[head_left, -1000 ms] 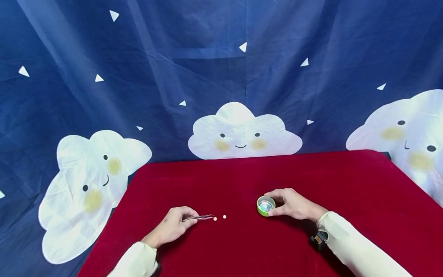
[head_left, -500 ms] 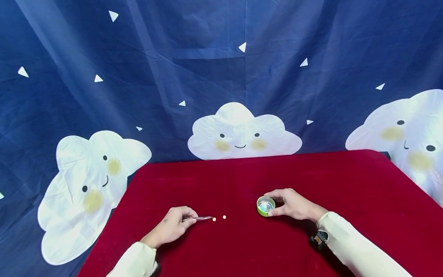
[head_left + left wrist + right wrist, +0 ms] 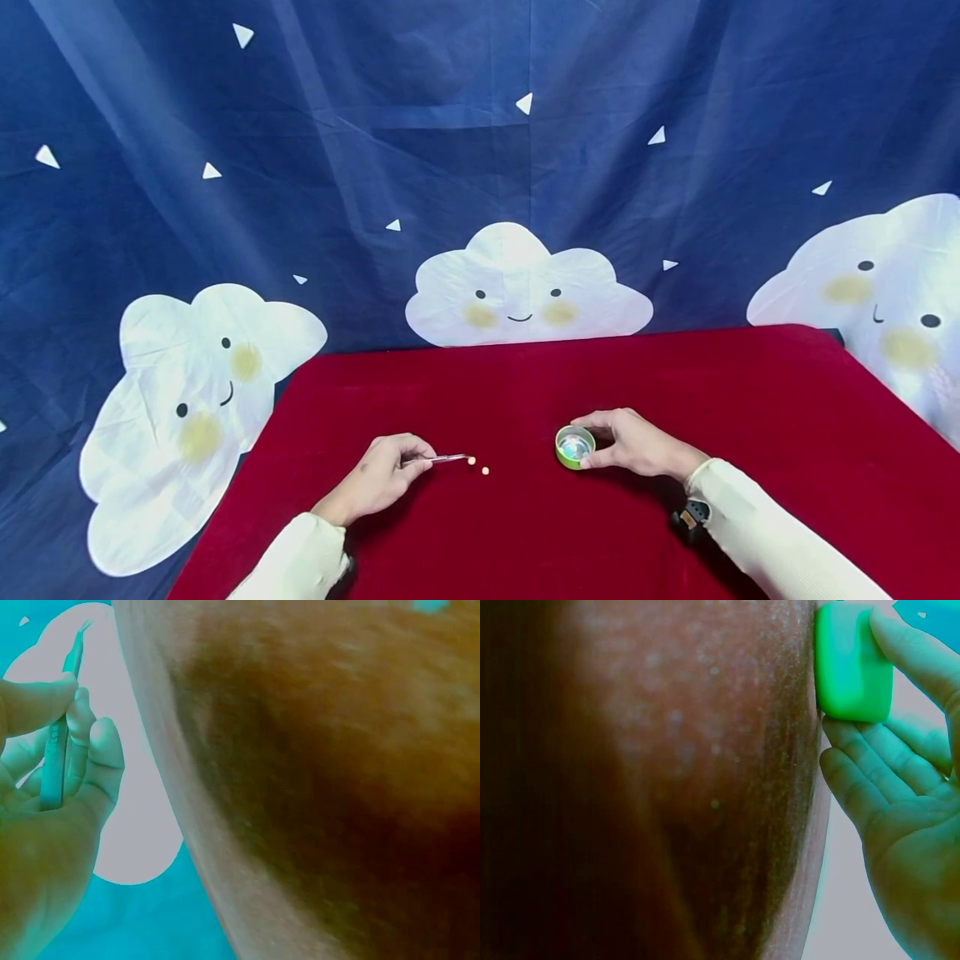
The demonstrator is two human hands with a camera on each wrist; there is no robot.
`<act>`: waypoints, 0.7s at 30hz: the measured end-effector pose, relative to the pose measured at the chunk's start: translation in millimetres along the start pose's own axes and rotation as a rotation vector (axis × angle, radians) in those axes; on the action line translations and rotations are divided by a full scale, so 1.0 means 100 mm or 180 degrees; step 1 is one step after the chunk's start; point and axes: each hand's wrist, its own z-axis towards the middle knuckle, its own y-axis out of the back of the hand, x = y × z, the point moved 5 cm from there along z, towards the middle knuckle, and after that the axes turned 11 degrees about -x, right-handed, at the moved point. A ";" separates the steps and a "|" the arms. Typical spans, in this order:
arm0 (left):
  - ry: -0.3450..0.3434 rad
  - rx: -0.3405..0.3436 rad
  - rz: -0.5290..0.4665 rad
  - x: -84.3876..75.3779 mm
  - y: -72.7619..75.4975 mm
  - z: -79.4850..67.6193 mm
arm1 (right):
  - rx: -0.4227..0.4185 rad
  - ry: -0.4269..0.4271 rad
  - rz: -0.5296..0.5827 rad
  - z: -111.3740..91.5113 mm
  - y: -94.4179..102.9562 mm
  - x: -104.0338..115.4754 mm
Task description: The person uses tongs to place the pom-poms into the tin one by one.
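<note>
My left hand [image 3: 381, 473] pinches slim metal tweezers [image 3: 448, 458] between thumb and fingers, their bent tip pointing right. A small pale bead [image 3: 472, 461] sits at the tweezers' tip. Close below and to its right, a second pale bead [image 3: 485, 471] lies on the red cloth. In the left wrist view the tweezers [image 3: 54, 761] run along the fingers; the bead does not show there. My right hand [image 3: 637, 444] holds a small round green tin [image 3: 573, 464] by its side, its open top and shiny inside facing up. The right wrist view shows the thumb on the green wall [image 3: 851, 675].
A red velvet-like cloth [image 3: 525, 533] covers the table. Behind its far edge hangs a blue curtain [image 3: 450, 167] printed with smiling white clouds and small triangles. A dark strap with a small device [image 3: 692, 517] sits at the right wrist.
The tweezers' tips, apart a second ago, have come together at the left bead. Left hand, tweezers and that bead have moved slightly forward and right. The right hand and tin stay still.
</note>
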 end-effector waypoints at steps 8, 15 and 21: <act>-0.0085 0.0006 -0.0013 -0.15 -0.06 0.16 | 0.0026 -0.0074 -0.0020 0.00 0.00 -0.02; -0.0207 -0.0050 -0.0092 -0.28 -0.19 0.30 | -0.0003 -0.0001 0.0019 0.00 0.01 -0.01; -0.0269 -0.0008 -0.0218 -0.40 -0.30 0.40 | -0.0017 0.0051 -0.0008 0.00 -0.01 -0.03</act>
